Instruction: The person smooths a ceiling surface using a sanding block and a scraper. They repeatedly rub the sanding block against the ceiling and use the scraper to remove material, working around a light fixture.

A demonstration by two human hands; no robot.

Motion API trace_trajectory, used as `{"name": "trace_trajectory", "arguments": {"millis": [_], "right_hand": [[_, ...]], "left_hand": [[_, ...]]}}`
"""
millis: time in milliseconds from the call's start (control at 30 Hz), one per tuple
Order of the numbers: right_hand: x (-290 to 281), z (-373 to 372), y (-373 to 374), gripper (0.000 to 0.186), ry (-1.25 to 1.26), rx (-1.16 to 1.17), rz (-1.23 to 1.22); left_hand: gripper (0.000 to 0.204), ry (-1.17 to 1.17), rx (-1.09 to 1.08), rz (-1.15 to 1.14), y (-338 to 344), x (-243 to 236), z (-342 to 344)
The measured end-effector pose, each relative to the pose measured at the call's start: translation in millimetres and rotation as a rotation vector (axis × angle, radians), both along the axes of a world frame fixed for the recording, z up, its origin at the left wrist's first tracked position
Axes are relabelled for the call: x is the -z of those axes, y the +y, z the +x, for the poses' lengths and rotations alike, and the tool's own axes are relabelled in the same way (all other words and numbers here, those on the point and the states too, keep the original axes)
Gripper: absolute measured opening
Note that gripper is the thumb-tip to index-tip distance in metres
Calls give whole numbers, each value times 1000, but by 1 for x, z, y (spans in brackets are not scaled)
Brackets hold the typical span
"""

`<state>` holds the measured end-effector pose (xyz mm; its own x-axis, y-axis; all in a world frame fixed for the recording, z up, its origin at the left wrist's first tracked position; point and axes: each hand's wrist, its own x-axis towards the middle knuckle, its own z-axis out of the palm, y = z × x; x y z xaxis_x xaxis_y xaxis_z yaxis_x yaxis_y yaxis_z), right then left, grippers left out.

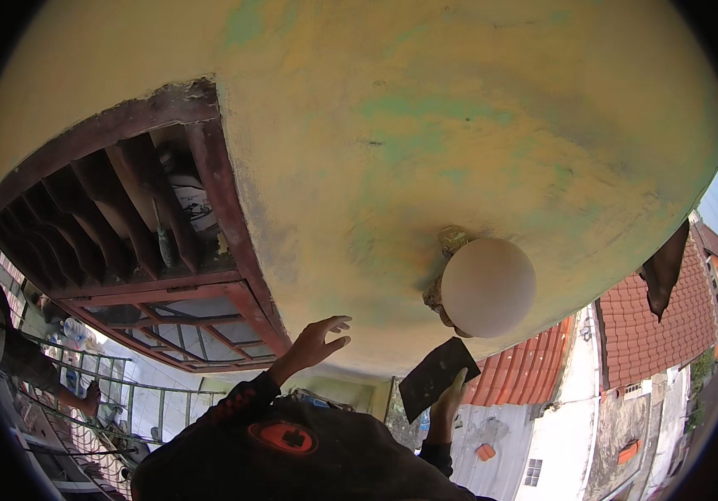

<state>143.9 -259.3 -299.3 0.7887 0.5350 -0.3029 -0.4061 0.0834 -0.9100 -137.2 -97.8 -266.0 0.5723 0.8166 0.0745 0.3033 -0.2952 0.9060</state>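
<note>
In front of me is a yellow plastered wall (309,167) with worn green patches. My left hand (317,344) is raised close to it, to the right of the window; thumb and fingers are apart with nothing between them. My right hand (447,401) grips a black rectangular sheet (438,380), apparently sandpaper, marked with pale dusty spots. The sheet is tilted just below a round white globe lamp (489,287), which sits on an ornate wall bracket (452,240).
At left, a dark red window frame (204,159) has slatted vents, with a slim tool (164,238) among the slats. Below stand a green metal railing (159,405) and another person's bare foot (90,399). Red tiled roofs (655,309) lie far below on the right.
</note>
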Motion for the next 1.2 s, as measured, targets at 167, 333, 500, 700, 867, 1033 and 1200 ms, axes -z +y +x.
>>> {"name": "trace_trajectory", "arguments": {"millis": [167, 333, 500, 700, 867, 1033, 1200], "right_hand": [[27, -14, -21, 54, -409, -620, -198], [14, -64, 3, 43, -229, -657, -101], [3, -85, 26, 42, -65, -754, 99], [-14, -116, 50, 41, -76, -742, 132], [-49, -145, 68, 41, 26, -684, 252], [-27, -149, 74, 40, -155, -662, 167], [-16, -148, 69, 36, -295, -555, 30]], "left_hand": [[73, 1, 102, -62, -18, 41, 16], [31, -220, 136, -491, -38, 42, 10], [24, -373, -81, -391, -38, 42, -9], [28, -392, -88, -462, -31, 6, -43], [25, -470, -54, -487, -8, 22, -66], [23, -365, -114, -427, 5, -3, -73], [23, -517, -367, -319, -1, 3, -83]]}}
